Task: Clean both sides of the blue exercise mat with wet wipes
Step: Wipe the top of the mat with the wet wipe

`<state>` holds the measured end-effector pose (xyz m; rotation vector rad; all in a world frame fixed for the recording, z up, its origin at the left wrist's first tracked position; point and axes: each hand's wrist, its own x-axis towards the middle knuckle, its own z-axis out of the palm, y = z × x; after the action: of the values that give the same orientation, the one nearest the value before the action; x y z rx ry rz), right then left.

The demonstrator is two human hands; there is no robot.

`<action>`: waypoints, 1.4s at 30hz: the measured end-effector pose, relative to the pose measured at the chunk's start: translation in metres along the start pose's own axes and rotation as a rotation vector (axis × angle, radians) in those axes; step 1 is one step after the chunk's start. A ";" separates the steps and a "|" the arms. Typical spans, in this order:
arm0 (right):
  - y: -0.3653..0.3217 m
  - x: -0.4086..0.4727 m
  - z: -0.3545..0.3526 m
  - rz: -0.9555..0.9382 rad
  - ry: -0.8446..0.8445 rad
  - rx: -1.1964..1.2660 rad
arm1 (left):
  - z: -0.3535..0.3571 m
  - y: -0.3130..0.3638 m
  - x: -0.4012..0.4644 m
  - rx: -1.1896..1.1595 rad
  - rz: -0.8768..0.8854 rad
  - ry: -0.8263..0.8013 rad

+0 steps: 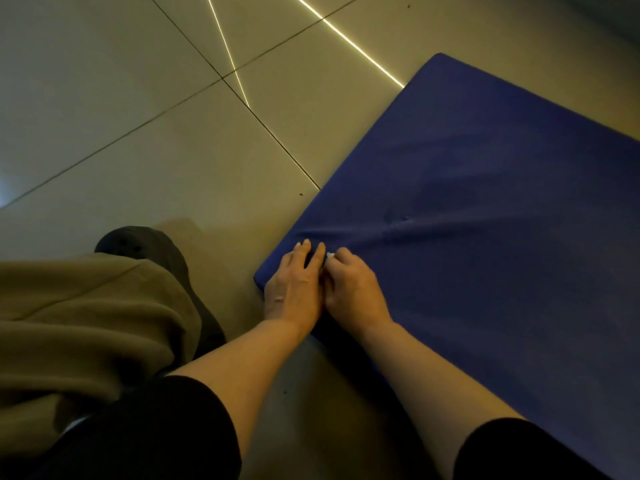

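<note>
Blue exercise mat lies flat on the tiled floor, near corner beneath both hands. Head view: left hand rests with fingers straight, pressing the cover down; right hand is curled round a small white wet wipe, rubbing beside it. Step judged: wiping the upper side, early. Next move calls for strokes outward across the uncleaned expanse. Cover shows creases. Glossy tiles reflect light strips; room dim

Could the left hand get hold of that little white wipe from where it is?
Probably yes. The left hand lies flat on the blue mat, touching the right hand, which pinches the wipe; nothing lies between.
</note>
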<state>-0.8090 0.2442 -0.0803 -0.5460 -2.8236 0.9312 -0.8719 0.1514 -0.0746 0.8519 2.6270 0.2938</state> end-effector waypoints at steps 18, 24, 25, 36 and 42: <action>0.060 0.029 -0.034 0.289 0.265 0.043 | -0.015 0.025 0.023 0.283 -0.007 -0.099; 0.070 0.031 -0.038 0.599 0.512 0.011 | -0.013 0.033 0.039 0.374 0.000 -0.231; 0.057 0.033 -0.029 0.513 0.464 0.035 | -0.013 0.034 0.039 0.393 0.000 -0.235; 0.098 0.043 -0.061 0.704 0.553 0.008 | -0.015 0.044 0.038 0.425 -0.049 -0.286; 0.045 0.063 -0.022 0.413 0.326 0.066 | -0.021 0.045 0.045 0.333 -0.073 -0.285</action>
<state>-0.8487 0.3135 -0.0894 -1.1830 -2.4225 0.8915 -0.8905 0.2128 -0.0538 0.8251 2.4620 -0.2742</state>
